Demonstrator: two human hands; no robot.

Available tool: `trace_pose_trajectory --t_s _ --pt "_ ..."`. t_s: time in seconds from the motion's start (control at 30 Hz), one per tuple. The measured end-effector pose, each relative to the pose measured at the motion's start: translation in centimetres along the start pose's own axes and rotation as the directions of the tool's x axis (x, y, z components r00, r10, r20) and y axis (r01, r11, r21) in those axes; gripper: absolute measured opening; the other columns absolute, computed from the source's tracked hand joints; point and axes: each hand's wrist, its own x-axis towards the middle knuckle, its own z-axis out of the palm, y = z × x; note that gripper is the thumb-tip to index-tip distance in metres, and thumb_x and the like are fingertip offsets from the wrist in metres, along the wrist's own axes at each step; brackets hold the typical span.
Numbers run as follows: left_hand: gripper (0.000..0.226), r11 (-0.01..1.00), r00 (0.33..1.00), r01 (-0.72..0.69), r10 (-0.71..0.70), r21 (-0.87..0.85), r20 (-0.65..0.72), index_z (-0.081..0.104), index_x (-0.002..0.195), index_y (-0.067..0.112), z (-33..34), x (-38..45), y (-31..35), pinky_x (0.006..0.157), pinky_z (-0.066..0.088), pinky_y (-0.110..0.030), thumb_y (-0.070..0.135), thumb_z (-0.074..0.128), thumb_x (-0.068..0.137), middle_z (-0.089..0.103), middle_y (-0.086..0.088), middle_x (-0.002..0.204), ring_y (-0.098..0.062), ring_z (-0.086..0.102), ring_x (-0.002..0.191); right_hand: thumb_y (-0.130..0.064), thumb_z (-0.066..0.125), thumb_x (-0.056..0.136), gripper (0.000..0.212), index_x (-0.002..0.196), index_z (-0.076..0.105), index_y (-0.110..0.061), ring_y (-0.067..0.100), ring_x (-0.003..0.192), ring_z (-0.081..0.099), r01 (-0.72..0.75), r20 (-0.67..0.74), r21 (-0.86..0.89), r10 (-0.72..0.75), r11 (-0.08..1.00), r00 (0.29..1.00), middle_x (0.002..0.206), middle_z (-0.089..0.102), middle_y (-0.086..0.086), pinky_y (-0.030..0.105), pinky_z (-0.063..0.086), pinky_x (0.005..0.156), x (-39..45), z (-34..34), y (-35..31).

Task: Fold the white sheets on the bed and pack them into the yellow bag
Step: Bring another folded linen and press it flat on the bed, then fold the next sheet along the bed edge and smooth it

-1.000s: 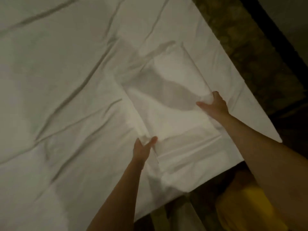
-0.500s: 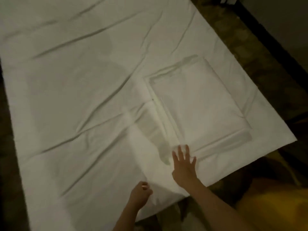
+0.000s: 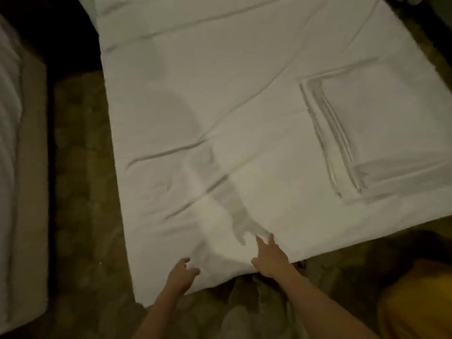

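Observation:
A large white sheet (image 3: 220, 106) lies spread and creased over the bed. A folded white sheet (image 3: 381, 133) rests on it at the right. My left hand (image 3: 182, 275) is at the spread sheet's near edge, thumb and fingers curled on the cloth. My right hand (image 3: 269, 258) lies on the same edge a little to the right, with its fingers stretched forward over the sheet. The yellow bag (image 3: 415, 304) sits on the floor at the bottom right, partly cut off by the frame.
Patterned carpet (image 3: 80, 192) runs along the bed's left side and in front of it. Another bed or mattress with white bedding (image 3: 14, 167) stands at the far left. Dark floor and a wall edge lie past the bed's right side.
My view has swung left, so the folded sheet now sits at the right. My right hand has moved from beside the folded sheet down to the spread sheet's near edge, close to my left hand.

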Motion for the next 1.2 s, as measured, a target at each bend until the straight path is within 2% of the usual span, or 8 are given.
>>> trace_pose_trajectory --t_s 0.1,0.37,0.63,0.73,0.87,0.97,1.07,1.2 --pt "0.057 0.999 0.999 -0.026 0.025 -0.023 -0.022 0.035 0.143 0.003 0.0 0.1 -2.2 0.098 0.04 -0.032 0.013 0.058 0.092 0.041 -0.016 0.145 -0.031 0.045 0.128 -0.043 0.047 0.097 0.079 0.153 -0.007 -0.033 0.032 0.147 0.0 0.039 0.059 -0.181 -0.029 0.983 0.998 0.156 -0.026 0.015 0.056 0.005 0.115 0.3 2.0 -1.5" --pt "0.049 0.983 0.978 -0.177 0.17 -0.053 -0.118 0.047 0.136 -0.002 1.2 -0.4 -7.0 0.094 0.036 -0.021 0.006 0.06 0.09 0.051 -0.02 0.137 -0.031 0.051 0.124 -0.028 0.047 0.096 0.08 0.151 -0.01 -0.038 0.033 0.147 0.005 0.007 0.091 -0.389 0.031 0.921 0.995 0.155 -0.026 0.018 0.065 0.007 0.111 2.1 2.1 -2.0" --pt "0.064 0.974 0.973 -0.013 -0.039 -0.224 -0.229 0.033 0.144 -0.002 -0.9 1.4 -10.5 0.1 0.038 -0.036 0.01 0.064 0.088 0.043 -0.021 0.143 -0.035 0.044 0.128 -0.024 0.046 0.094 0.082 0.152 -0.011 -0.033 0.041 0.143 0.016 -0.029 0.025 -0.469 0.046 0.883 0.999 0.154 -0.022 0.025 0.058 0.02 0.112 2.3 3.1 -2.6" --pt "0.062 0.919 0.961 0.058 -0.157 -0.391 -0.227 0.034 0.143 -0.001 -1.8 2.6 -13.7 0.099 0.04 -0.037 0.015 0.063 0.09 0.043 -0.021 0.143 -0.035 0.046 0.127 -0.028 0.048 0.095 0.083 0.153 -0.011 -0.017 0.044 0.144 0.01 -0.114 -0.052 -0.526 0.102 0.843 0.993 0.153 -0.016 0.033 0.054 0.017 0.114 2.2 4.5 -4.2" --pt "0.049 0.759 0.937 0.205 -0.334 -0.618 -0.1 0.043 0.138 0.0 -2.9 3.9 -18.0 0.095 0.046 -0.042 0.023 0.055 0.096 0.051 -0.021 0.133 -0.036 0.053 0.115 -0.024 0.048 0.096 0.085 0.147 -0.012 0.007 0.045 0.144 -0.003 -0.152 -0.199 -0.452 0.067 0.879 0.978 0.153 -0.019 0.03 0.055 0.006 0.117 1.9 9.1 -9.6" --pt "0.034 0.598 0.937 0.279 -0.341 -0.751 0.077 0.056 0.119 0.0 -3.9 4.6 -20.4 0.087 0.05 -0.043 0.026 0.05 0.098 0.06 -0.019 0.113 -0.034 0.058 0.101 -0.017 0.051 0.091 0.088 0.15 -0.013 -0.003 0.039 0.145 -0.011 0.071 -0.297 -0.399 -0.202 0.914 0.933 0.158 -0.02 0.014 0.057 -0.001 0.115 2.4 13.8 -15.7" --pt "0.034 0.379 0.92 0.38 -0.246 -0.844 0.304 0.05 0.122 0.011 -4.5 5.5 -22.1 0.094 0.044 -0.049 0.036 0.045 0.099 0.058 -0.015 0.119 -0.033 0.054 0.113 -0.027 0.052 0.093 0.076 0.153 0.006 -0.017 0.033 0.147 -0.012 0.292 -0.205 -0.482 -0.431 0.826 0.879 0.161 -0.009 0.006 0.059 0.0 0.114 2.9 18.3 -22.8" --pt "0.022 0.081 0.905 0.42 -0.119 -0.904 0.409 0.054 0.104 0.014 -5.0 7.0 -23.7 0.096 0.041 -0.047 0.032 0.042 0.101 0.065 -0.008 0.091 -0.026 0.056 0.096 -0.036 0.051 0.095 0.056 0.146 0.033 -0.02 0.029 0.147 -0.008 0.356 -0.13 -0.562 -0.505 0.747 0.853 0.16 0.004 0.005 0.059 0.003 0.116 3.7 22.9 -29.0"
